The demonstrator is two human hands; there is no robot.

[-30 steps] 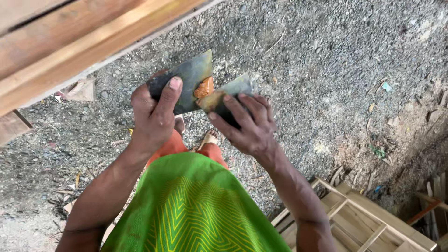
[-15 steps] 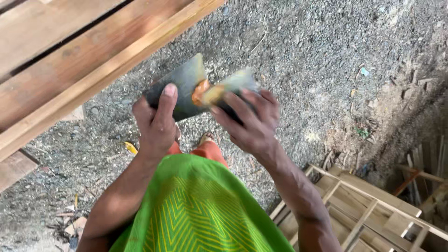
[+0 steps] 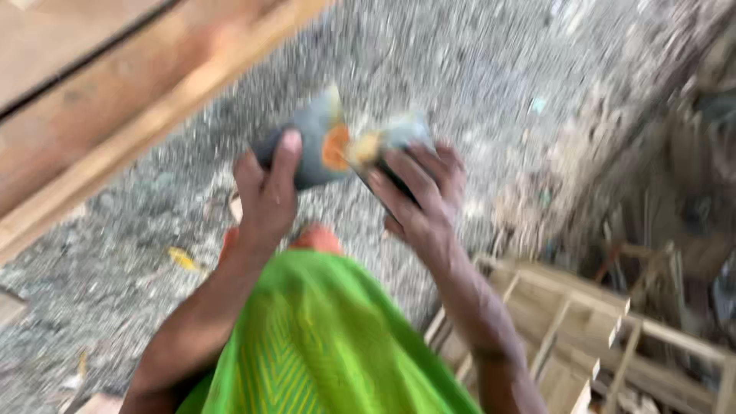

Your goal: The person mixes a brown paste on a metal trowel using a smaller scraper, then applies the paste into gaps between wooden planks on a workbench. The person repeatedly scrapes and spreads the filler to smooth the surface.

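Note:
The picture is blurred by motion. My left hand [image 3: 267, 193] grips a flat grey blade-like tool [image 3: 314, 142] with an orange patch near its edge. My right hand [image 3: 418, 198] holds a second grey piece [image 3: 392, 132] of similar shape, its tip close to the orange patch. Both hands are raised in front of my bright green garment [image 3: 307, 345], above the gravel ground [image 3: 475, 69]. Whether the two pieces touch I cannot tell.
Wooden planks [image 3: 100, 100] run across the upper left. A light wooden frame [image 3: 583, 330] of slats lies at the lower right, with a dark heap of scrap wood [image 3: 690, 215] beyond it. Small litter dots the gravel.
The view has swung left and down, and the hands with the two grey pieces now sit nearer the frame's middle. The grip of both hands is unchanged.

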